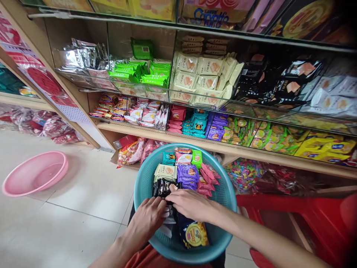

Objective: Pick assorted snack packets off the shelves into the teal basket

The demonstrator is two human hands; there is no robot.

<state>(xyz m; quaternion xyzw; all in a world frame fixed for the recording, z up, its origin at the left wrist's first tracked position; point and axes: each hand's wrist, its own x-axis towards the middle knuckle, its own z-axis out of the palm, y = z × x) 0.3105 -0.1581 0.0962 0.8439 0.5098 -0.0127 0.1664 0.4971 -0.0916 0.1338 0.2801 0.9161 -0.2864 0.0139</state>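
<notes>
A teal plastic basket [141, 219] sits in front of me, holding packaged snacks in small groups. My right hand [191, 204] reaches in from the right, fingers closed at a black snack packet [163, 187]. Beside it, my left hand [152, 213] has its fingers curled down among the packets; what they grip is hidden. A silvery white packet [168, 229] shows just below the left fingers. Near the hands lie cream cake packets [165, 170], purple packets [188, 173], pink packets [205, 180] and a dark blue-and-gold packet [195, 233].
Shelves with clear dividers hold green packets [156, 69], cream packets [208, 65] and black packets [299, 69]. A pink basin [36, 173] is on the tiled floor at left. A red plastic stool [301, 203] stands at right, near bagged candies [244, 173].
</notes>
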